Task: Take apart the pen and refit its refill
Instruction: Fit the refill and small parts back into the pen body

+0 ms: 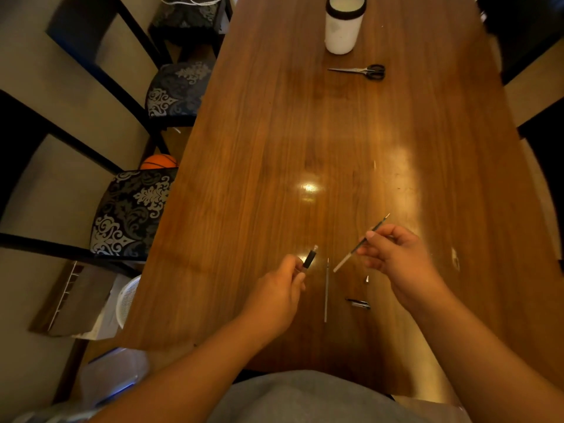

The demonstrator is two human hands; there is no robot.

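Note:
My left hand (pixel 280 288) pinches a short black pen barrel (pixel 310 258), its open end pointing up and away. A thin refill (pixel 361 243) is held slanted in my right hand (pixel 396 257), with its metal tip up to the right and its pale end down to the left, a little apart from the barrel. Between my hands a second thin rod (pixel 326 291) lies flat on the wooden table (pixel 274 148). A small metal tip cone (pixel 367 279) and a black clip piece (pixel 358 303) rest on the table under my right hand.
Black-handled scissors (pixel 363 70) lie far up the table, with a white cylindrical jar (pixel 342 24) beyond them. Patterned chairs (pixel 131 215) stand along the table's left edge, an orange ball (pixel 158 161) behind one. The table's near edge is close to my body.

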